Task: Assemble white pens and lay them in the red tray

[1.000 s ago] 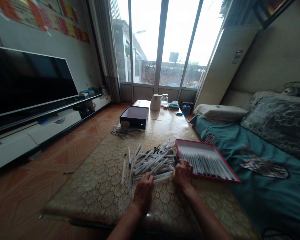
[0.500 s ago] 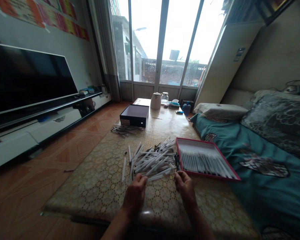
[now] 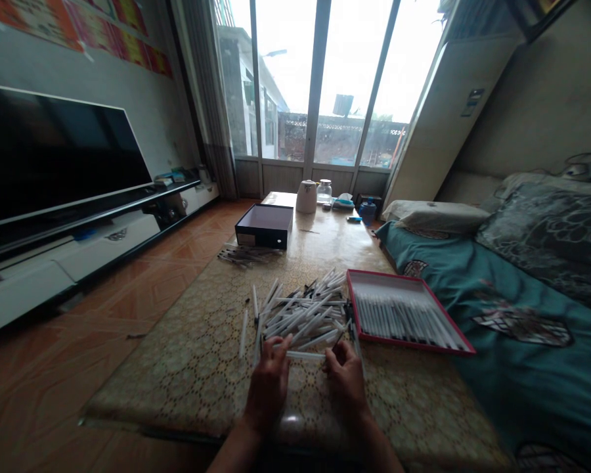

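Observation:
A pale, translucent pen barrel lies level between my hands, just above or on the near side of the pile. The fingers of my left hand are closed at its left end. At its right end, my right hand is pinched closed, with a thin dark piece showing at the fingertips; I cannot tell exactly what it is. Just beyond my hands is a loose pile of white pen barrels. To the right, a shallow red-edged box lid holds a row of pens with dark ends.
A dark open box stands at the table's left side, with several thin dark-tipped sticks before it. Farther back are a white kettle, a glass jar and a tissue pack. A teal-covered sofa borders the right.
My right hand has moved left, away from the lid's corner, to the right end of a pen barrel. That barrel now spans the gap between my hands. My left hand has barely moved.

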The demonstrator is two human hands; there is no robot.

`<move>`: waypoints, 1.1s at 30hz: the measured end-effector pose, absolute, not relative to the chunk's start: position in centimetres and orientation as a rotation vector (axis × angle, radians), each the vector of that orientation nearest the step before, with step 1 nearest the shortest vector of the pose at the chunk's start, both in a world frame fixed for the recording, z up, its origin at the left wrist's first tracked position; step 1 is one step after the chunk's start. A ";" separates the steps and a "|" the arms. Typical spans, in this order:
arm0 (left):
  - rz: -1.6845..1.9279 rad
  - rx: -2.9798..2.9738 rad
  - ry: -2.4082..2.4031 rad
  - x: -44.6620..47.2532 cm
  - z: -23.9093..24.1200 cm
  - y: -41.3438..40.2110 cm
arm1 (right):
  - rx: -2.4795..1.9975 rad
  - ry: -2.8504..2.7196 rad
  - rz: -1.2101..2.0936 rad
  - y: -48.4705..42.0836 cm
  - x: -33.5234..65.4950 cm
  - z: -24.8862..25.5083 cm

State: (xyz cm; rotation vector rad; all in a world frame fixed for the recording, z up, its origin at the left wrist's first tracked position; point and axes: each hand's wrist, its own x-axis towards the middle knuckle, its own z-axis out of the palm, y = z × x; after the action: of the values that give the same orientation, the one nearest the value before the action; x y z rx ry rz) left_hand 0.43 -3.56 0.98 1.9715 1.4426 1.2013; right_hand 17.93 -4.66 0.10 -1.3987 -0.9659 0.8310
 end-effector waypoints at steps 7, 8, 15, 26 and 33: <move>1.217 0.822 1.086 2.4 2.2 -3.5 | -1.237 -0.819 0.899 -4.5 17.3 0.8; 1.170 0.733 0.976 2.7 2.2 -3.6 | -1.217 -0.842 0.918 -4.5 16.9 0.9; 1.290 0.288 0.881 3.2 2.0 -3.5 | -1.168 -0.733 0.898 -4.8 16.1 0.9; 1.300 0.156 0.859 3.3 2.7 -3.9 | -1.112 -0.772 0.965 -5.5 14.7 1.4; 1.340 0.123 0.875 3.3 2.3 -3.9 | -1.073 -0.764 0.982 -5.9 14.8 1.5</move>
State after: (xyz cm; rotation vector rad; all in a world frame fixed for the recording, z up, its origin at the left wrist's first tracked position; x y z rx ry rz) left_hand 3.26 -3.92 2.32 0.1228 0.8753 1.3398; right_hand 14.78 -5.88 1.54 -1.0733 -0.7642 0.9819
